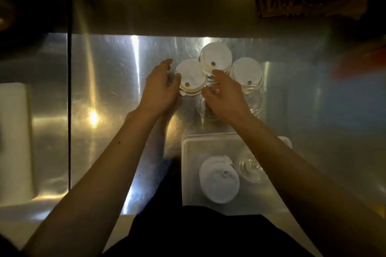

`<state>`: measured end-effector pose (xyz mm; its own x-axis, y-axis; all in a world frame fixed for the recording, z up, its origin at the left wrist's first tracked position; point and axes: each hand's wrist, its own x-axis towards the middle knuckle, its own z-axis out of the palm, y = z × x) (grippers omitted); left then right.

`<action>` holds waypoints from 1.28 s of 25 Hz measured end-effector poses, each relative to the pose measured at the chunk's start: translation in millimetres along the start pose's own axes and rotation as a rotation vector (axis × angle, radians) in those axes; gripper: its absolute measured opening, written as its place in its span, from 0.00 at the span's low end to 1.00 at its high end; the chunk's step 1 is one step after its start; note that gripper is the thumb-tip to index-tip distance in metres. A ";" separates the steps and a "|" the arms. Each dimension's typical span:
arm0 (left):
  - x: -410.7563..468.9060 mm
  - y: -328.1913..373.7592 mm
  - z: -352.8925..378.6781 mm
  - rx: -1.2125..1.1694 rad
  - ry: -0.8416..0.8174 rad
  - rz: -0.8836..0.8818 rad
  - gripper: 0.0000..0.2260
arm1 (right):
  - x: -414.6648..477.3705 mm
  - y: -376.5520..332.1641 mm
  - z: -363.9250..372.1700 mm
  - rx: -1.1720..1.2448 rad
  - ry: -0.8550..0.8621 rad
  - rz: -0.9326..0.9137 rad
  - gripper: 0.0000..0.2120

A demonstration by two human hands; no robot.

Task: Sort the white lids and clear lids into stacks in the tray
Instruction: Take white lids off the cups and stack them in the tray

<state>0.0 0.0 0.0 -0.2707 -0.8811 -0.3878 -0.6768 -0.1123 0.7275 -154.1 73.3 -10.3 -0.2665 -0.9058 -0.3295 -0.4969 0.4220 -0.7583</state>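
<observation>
Three white lids lie at the back of the steel counter: a left one (191, 76), a middle one (216, 56) overlapping it, and a right one (246, 71). Clear lids (253, 100) lie under and beside them. My left hand (161, 87) touches the left white lid's edge with spread fingers. My right hand (224, 95) reaches between the lids, fingers curled over a clear lid; whether it grips is unclear. The white tray (188, 173) near me holds a stack of white lids (219, 179) and a clear lid stack (250, 168).
A steel backsplash (167, 6) rises behind the lids. A white block (14, 142) stands at the left edge. A dark vertical seam (69, 110) crosses the counter on the left. Blurred red and blue shapes (355, 73) sit at the right.
</observation>
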 end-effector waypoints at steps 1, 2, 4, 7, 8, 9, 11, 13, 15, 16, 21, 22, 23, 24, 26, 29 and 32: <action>5.2 -0.9 1.5 -0.015 -0.001 -0.001 0.22 | 3.3 0.9 2.9 0.043 0.005 0.027 0.19; 9.1 -0.8 2.6 -0.018 -0.005 -0.003 0.21 | 6.1 -1.3 3.8 0.077 0.011 0.072 0.18; 14.1 -3.0 5.3 -0.039 -0.027 -0.038 0.21 | 7.2 -1.9 6.4 0.166 0.011 0.176 0.17; 22.1 -8.6 10.4 -0.082 -0.043 -0.074 0.20 | 15.1 0.9 9.4 0.274 0.036 0.259 0.14; 22.7 -7.6 10.0 -0.101 -0.039 -0.080 0.20 | 16.3 -0.9 9.2 0.291 0.037 0.275 0.15; 22.9 -8.9 11.3 -0.112 -0.036 -0.079 0.20 | 17.0 -0.9 10.8 0.303 0.024 0.290 0.17; 21.7 -10.8 13.8 -0.138 -0.030 -0.085 0.19 | 17.8 -1.9 14.1 0.311 -0.010 0.324 0.23; 20.7 -12.1 14.9 -0.174 -0.019 -0.111 0.19 | 18.2 -2.6 18.2 0.292 -0.021 0.339 0.25; 22.7 -13.4 14.2 -0.230 -0.005 -0.154 0.19 | 17.5 -5.3 20.6 0.295 -0.011 0.339 0.24; 23.3 -13.5 13.0 -0.251 -0.005 -0.174 0.20 | 17.0 -7.5 22.0 0.300 -0.004 0.347 0.23; 19.8 -19.9 9.0 -0.238 0.021 -0.206 0.20 | 13.1 -14.7 24.9 0.362 0.003 0.405 0.23; 19.2 -21.2 7.8 -0.232 0.029 -0.210 0.20 | 12.7 -16.6 25.3 0.381 -0.007 0.415 0.22; 18.2 -22.4 5.9 -0.227 0.037 -0.212 0.20 | 11.8 -18.5 25.7 0.395 -0.016 0.420 0.21; 16.8 -23.3 3.4 -0.220 0.047 -0.214 0.20 | 10.0 -21.2 26.2 0.407 -0.021 0.423 0.19; 14.6 -25.1 -0.8 -0.200 0.064 -0.212 0.20 | 7.7 -26.2 25.9 0.441 -0.013 0.422 0.16; 8.0 -25.0 -6.2 -0.185 0.096 -0.198 0.20 | 1.7 -33.6 23.6 0.495 0.018 0.412 0.17; 1.8 -21.8 -9.2 -0.209 0.121 -0.180 0.20 | -4.2 -37.1 20.3 0.471 0.045 0.393 0.18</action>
<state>20.6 -3.3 -11.3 -0.0669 -0.8853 -0.4601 -0.5473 -0.3530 0.7589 -117.8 60.7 7.7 -0.3953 -0.6789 -0.6187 0.0608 0.6528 -0.7551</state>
